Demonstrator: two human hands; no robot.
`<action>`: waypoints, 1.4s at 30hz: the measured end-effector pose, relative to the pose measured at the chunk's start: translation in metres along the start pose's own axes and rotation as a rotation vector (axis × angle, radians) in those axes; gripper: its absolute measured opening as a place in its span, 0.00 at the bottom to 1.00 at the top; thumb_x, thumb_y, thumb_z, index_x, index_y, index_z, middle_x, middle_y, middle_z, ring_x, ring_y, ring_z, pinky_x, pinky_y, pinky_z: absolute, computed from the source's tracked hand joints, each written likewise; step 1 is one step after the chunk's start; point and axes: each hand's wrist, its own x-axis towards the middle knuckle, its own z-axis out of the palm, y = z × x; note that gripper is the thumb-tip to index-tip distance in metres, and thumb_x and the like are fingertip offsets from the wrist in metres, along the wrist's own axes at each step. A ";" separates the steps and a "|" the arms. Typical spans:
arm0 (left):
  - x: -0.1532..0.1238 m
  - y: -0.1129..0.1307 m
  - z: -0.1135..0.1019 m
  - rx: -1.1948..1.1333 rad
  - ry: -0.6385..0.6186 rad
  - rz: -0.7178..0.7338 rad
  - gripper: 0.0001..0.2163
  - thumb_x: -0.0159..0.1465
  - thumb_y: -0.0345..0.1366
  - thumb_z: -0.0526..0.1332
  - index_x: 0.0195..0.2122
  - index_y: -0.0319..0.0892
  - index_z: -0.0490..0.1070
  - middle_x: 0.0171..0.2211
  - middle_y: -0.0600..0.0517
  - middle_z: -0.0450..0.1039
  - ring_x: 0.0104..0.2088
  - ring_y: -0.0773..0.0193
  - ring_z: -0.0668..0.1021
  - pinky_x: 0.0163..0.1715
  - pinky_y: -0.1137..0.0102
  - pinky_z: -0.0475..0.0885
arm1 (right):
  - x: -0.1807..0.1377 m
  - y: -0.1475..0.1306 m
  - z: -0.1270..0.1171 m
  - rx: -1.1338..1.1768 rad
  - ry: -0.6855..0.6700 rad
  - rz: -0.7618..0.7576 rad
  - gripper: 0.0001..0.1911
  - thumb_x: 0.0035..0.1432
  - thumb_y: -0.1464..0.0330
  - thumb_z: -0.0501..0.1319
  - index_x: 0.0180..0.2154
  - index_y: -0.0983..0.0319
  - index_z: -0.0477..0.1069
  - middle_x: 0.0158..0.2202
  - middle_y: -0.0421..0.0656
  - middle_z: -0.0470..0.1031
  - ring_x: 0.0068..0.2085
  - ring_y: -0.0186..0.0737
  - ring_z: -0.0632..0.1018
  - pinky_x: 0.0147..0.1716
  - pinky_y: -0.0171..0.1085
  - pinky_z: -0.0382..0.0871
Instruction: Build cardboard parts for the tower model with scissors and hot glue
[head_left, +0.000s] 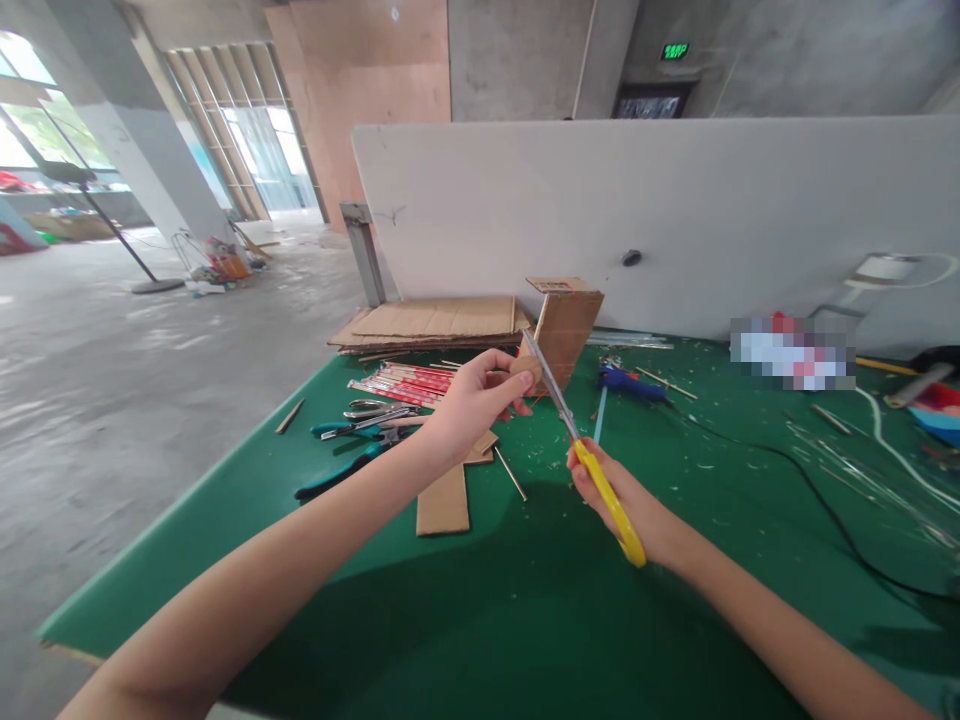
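Between the thumb and fingers of my left hand (pixel 484 395) is a small rounded piece of cardboard (pixel 527 370). My right hand (pixel 619 500) is wrapped round the yellow handles of a pair of scissors (pixel 600 485). The scissors' metal blades point up and away, right beside the cardboard piece; whether they touch it I cannot tell. Just behind my hands stands an upright folded cardboard structure (pixel 568 335). Under my left wrist lie a flat cardboard strip (pixel 442 500) and a thin stick (pixel 511 473).
Pliers (pixel 349 465) and red-and-white wrapped sticks (pixel 405 383) lie left on the green table (pixel 450 620). Stacked cardboard sheets (pixel 435 318) rest at the back. A blue glue gun (pixel 630 383) trails a black cable rightward. A white panel (pixel 525 210) borders the far edge.
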 end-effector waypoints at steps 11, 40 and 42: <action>0.001 0.000 -0.004 -0.027 -0.012 0.062 0.10 0.59 0.38 0.62 0.29 0.41 0.62 0.27 0.55 0.71 0.25 0.73 0.74 0.24 0.74 0.64 | -0.001 0.000 0.000 0.131 0.024 0.091 0.28 0.48 0.43 0.60 0.40 0.57 0.63 0.35 0.41 0.62 0.32 0.35 0.68 0.37 0.39 0.72; -0.005 0.003 0.007 0.099 0.020 0.079 0.11 0.63 0.39 0.57 0.26 0.39 0.65 0.24 0.54 0.69 0.25 0.73 0.72 0.27 0.74 0.66 | -0.003 0.010 0.002 0.045 -0.063 -0.027 0.23 0.55 0.44 0.53 0.36 0.56 0.59 0.29 0.38 0.60 0.27 0.33 0.66 0.26 0.34 0.69; -0.006 0.004 0.007 0.100 0.023 0.076 0.11 0.63 0.39 0.57 0.25 0.39 0.65 0.23 0.54 0.69 0.25 0.73 0.71 0.27 0.74 0.66 | -0.003 0.011 0.003 0.007 -0.073 -0.032 0.22 0.57 0.45 0.52 0.35 0.57 0.59 0.27 0.37 0.59 0.25 0.33 0.65 0.24 0.33 0.67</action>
